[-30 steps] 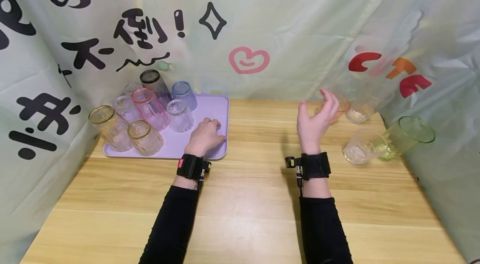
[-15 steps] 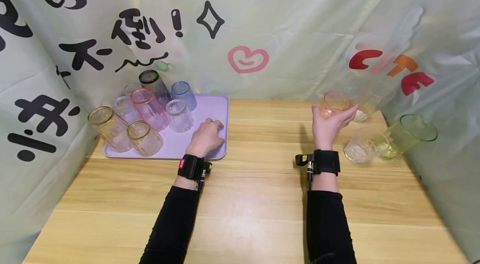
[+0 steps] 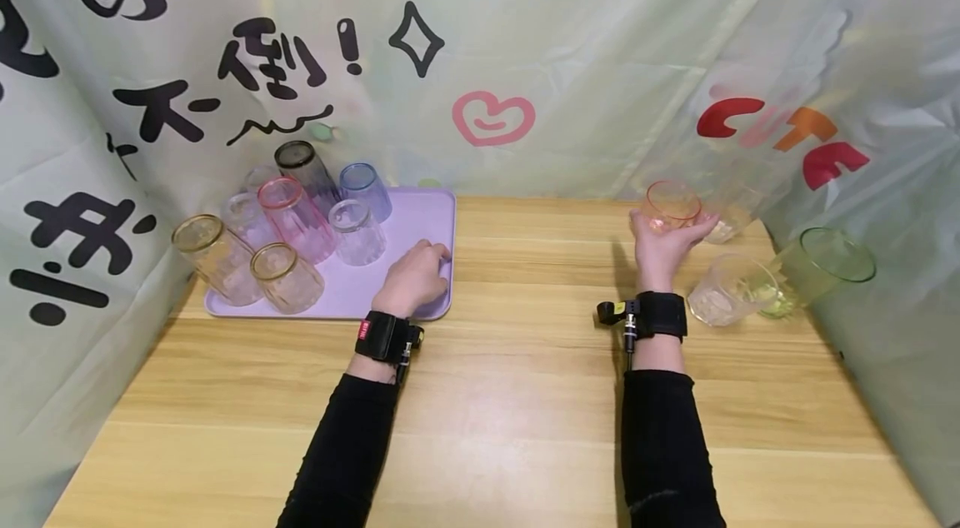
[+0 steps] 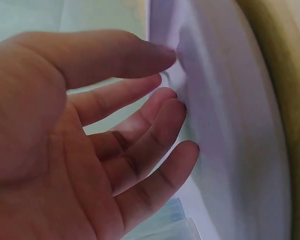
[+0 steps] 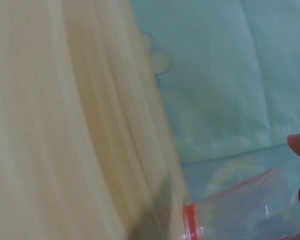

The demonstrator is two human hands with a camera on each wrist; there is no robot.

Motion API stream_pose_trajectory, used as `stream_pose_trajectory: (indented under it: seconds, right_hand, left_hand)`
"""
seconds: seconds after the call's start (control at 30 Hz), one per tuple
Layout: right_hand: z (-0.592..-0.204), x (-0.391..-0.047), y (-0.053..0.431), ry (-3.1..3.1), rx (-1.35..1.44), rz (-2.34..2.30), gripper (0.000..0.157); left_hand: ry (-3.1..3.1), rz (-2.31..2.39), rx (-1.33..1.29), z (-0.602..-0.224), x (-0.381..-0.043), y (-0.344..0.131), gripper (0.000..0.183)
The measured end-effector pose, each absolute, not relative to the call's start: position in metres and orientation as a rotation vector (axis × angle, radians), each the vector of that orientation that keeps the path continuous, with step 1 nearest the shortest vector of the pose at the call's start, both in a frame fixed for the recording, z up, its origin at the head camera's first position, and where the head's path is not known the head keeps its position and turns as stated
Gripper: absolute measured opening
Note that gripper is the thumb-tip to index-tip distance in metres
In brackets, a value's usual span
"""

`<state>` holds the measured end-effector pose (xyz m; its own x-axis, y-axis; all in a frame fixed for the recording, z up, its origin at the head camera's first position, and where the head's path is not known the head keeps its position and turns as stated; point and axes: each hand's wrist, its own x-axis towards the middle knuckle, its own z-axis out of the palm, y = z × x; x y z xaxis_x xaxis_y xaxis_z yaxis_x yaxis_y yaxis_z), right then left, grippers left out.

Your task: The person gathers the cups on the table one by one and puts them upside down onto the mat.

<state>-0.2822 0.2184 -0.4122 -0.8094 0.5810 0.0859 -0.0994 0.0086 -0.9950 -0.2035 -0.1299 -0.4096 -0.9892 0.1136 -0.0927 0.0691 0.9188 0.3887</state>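
My right hand (image 3: 667, 246) cups a clear drinking glass with an orange-red rim (image 3: 672, 199) at the back right of the table, thumb at its left and fingers at its right. In the right wrist view the glass (image 5: 245, 210) shows a red band at its table end, and only fingertips enter at the right edge. Over the right part of the lilac tray (image 3: 423, 210), my left hand (image 3: 412, 274) rests with fingers loosely bent and nothing in its grasp. Its fingertips are right at the tray (image 4: 230, 120) in the left wrist view.
Several glasses crowd the tray's left half, including a pink glass (image 3: 300, 220), a blue glass (image 3: 366, 191) and an amber glass (image 3: 217, 257). Right of my right hand stand a clear glass (image 3: 727, 291) and a green glass (image 3: 825, 266). A printed curtain (image 3: 570, 53) encloses the table.
My right hand has moved right and come around the orange-rimmed glass, which it was beside a second ago. My left hand stays in place at the tray.
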Motion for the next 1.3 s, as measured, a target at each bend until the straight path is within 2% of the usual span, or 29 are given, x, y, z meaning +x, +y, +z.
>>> stream_pose_trajectory:
  seconds: [0.17, 0.43, 0.63, 0.8, 1.07, 1.3]
  right_hand:
    - [-0.412, -0.287, 0.225, -1.732, -0.5, 2.011, 0.121]
    - [-0.423, -0.295, 0.236, -1.68, -0.484, 2.088, 0.109]
    - [-0.428, -0.297, 0.241, -1.716, -0.439, 2.068, 0.101]
    - [-0.43, -0.296, 0.238, -1.736, -0.526, 2.018, 0.091]
    - [-0.422, -0.292, 0.233, -1.759, -0.61, 2.01, 0.089]
    - [-0.419, -0.289, 0.226, -1.814, -0.636, 2.067, 0.093]
  left_hand:
    - [2.977, 0.587, 0.153, -0.41, -0.203, -0.128, 0.032]
    - [2.981, 0.526, 0.158, -0.409, -0.204, -0.125, 0.046]
    - [2.98, 0.53, 0.149, -0.41, -0.205, -0.125, 0.045]
    - [2.972, 0.553, 0.136, -0.41, -0.203, -0.126, 0.045]
    - [2.982, 0.543, 0.132, -0.411, -0.203, -0.125, 0.044]
    - [2.974, 0.538, 0.128, -0.41, -0.203, -0.124, 0.044]
